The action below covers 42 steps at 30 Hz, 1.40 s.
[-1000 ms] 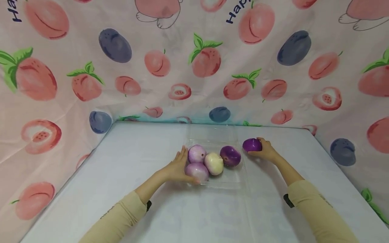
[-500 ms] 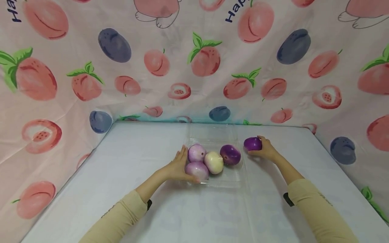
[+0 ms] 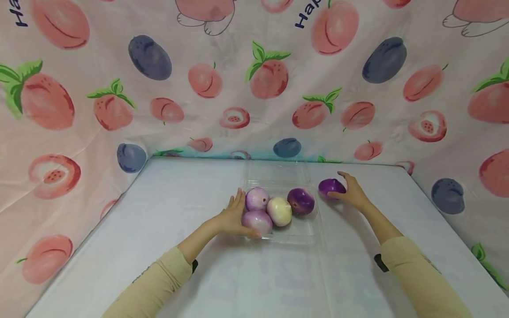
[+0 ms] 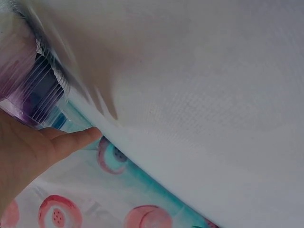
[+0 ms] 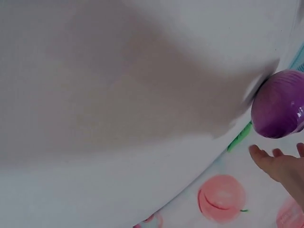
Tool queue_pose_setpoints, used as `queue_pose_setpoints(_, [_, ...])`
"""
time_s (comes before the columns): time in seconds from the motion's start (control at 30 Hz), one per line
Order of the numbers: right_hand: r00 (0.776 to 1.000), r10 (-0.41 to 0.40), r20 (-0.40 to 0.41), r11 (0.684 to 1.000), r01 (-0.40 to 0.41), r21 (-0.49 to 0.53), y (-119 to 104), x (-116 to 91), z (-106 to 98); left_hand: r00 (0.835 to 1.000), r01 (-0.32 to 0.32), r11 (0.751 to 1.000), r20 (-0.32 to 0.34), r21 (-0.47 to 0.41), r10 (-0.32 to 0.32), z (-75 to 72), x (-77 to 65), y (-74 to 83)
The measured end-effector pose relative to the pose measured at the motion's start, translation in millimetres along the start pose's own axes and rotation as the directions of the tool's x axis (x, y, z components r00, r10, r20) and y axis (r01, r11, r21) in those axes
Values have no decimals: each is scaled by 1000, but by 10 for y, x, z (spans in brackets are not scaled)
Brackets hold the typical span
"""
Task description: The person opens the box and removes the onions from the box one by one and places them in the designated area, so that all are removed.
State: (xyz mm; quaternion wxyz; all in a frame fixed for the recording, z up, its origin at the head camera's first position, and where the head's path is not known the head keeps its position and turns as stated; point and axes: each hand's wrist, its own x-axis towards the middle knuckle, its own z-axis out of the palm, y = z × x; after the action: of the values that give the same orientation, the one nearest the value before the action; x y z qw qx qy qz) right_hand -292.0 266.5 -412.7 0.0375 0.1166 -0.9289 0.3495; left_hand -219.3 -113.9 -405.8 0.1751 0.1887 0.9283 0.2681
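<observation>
My left hand [image 3: 230, 221] braces the left side of a clear plastic container [image 3: 294, 230], its fingers extended and its thumb at the front edge. Inside it lie two pale purple onions, one at the back [image 3: 256, 198] and one in front [image 3: 258, 222], plus a whitish onion [image 3: 279, 211] and a dark purple onion [image 3: 301, 202]. Just outside, to the right, another purple onion [image 3: 328, 187] rests on the table. Spread fingers of my right hand [image 3: 354, 193] surround its right side; the right wrist view shows a gap between them and this onion [image 5: 278, 104].
The container's clear lid [image 3: 277, 171] lies folded back behind it. A white-covered table [image 3: 179, 190] extends around both. Fruit-printed cloth [image 3: 238, 88] hangs along the back and sides.
My right hand has let go of the purple onion, its fingers spreading and shifting slightly right. The left hand keeps its place at the container.
</observation>
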Motion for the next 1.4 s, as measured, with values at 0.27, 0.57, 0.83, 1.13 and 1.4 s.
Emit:
queue_pose_setpoints(0.27, [982, -109, -151, 994, 112, 15, -21, -28, 42, 1000, 14, 1000, 12, 9, -14, -14, 6, -7])
queue_pose_setpoints(0.57, [974, -118, -193, 989, 132, 60, -92, -58, 59, 1000, 7, 1000, 10, -1, -7, -23, 21, -9])
queue_pose_setpoints(0.83, [979, -34, -201, 984, 67, 162, -228, -186, 44, 1000, 2, 1000, 16, -6, -1, -24, 29, -3])
queue_pose_setpoints(1.13, [993, -71, -98, 959, 95, 269, -500, -239, 145, 999, 28, 999, 32, -17, -27, -47, 1, -9])
queue_pose_setpoints(1.4, [988, -153, -28, 973, 156, 167, -605, -317, 289, 999, 24, 999, 39, -25, -23, -11, 5, 11])
